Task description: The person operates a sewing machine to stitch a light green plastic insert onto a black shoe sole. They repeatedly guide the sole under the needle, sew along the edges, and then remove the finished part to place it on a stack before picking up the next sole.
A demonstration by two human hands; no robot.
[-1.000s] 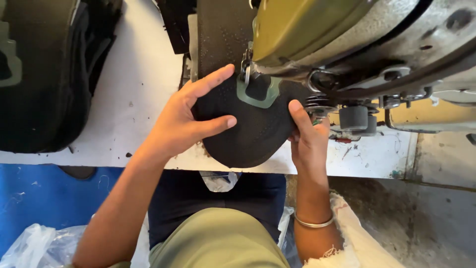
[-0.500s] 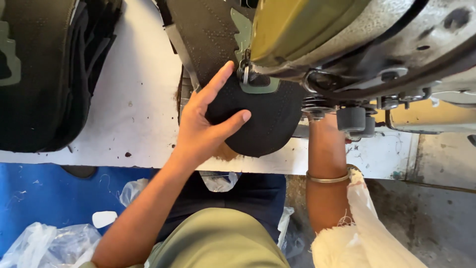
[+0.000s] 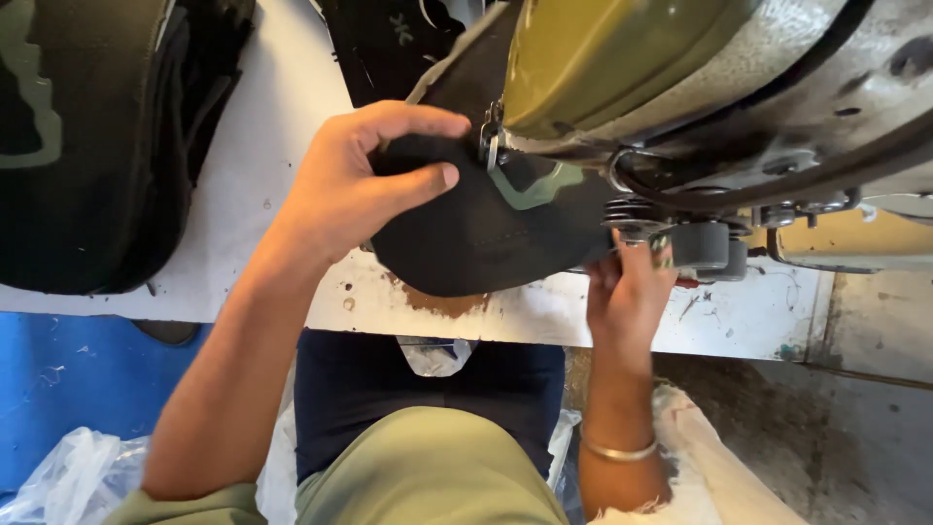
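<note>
A rounded black fabric piece (image 3: 486,233) with a green patch (image 3: 530,185) lies under the needle area of an olive-green sewing machine (image 3: 622,58). My left hand (image 3: 360,185) grips the piece's left edge, thumb on top and fingers curled over its upper rim. My right hand (image 3: 627,287) is at the piece's right edge, just below the machine's metal parts, with its fingertips partly hidden under the fabric and the machine. A bangle sits on my right wrist.
A stack of black fabric pieces (image 3: 87,136) lies at the left on the white table (image 3: 253,165). More black pieces (image 3: 389,44) lie behind the machine. Plastic bags (image 3: 58,476) sit on the blue floor below.
My left hand has gone from lying flat on the piece to gripping its left edge. The piece has turned under the machine, and my right hand has come back into sight at its right edge.
</note>
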